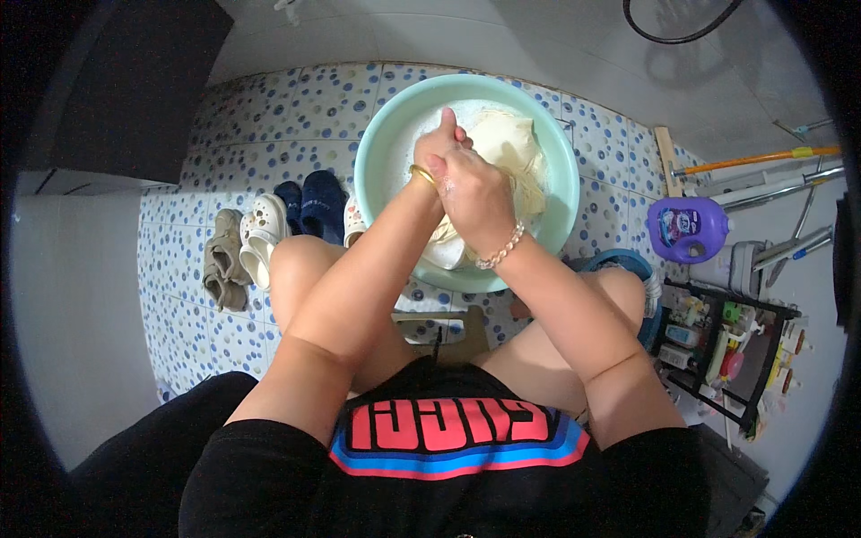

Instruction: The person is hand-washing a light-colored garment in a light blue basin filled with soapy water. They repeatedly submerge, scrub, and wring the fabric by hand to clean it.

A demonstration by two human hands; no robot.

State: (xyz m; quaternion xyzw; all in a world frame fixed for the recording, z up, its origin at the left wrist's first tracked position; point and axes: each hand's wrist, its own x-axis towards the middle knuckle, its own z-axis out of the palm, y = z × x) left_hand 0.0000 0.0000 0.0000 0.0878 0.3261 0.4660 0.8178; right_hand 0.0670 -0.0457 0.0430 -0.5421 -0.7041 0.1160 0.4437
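The left hand (437, 145) and right hand (477, 193) are pressed together above the interior of a round mint-green basin (563, 179). The left hand is partly curled, one digit extended toward the basin's far side; a gold bangle (421, 174) sits at its wrist. The right hand is curled against the left, its back facing up, with a bead bracelet (502, 247) at the wrist. Whether either palm has hold of any fabric cannot be told, as the fingers overlap and conceal the contact.

The cream cloth (502, 139) lies inside the basin, bunched and folded. Its main part is beyond the right hand and to the right of the left hand; further folds run down the right hand's outer side, and a portion shows below, between the wrists. Whitish suds (404, 143) are visible to the left of the hands.

The basin stands on a dotted tile floor (323, 108). Dark blue slippers (321, 206) and white clogs (261, 242) are to its left. A purple bottle (689, 229) is to its right, near a blue tub (637, 262) beside the person's right knee.
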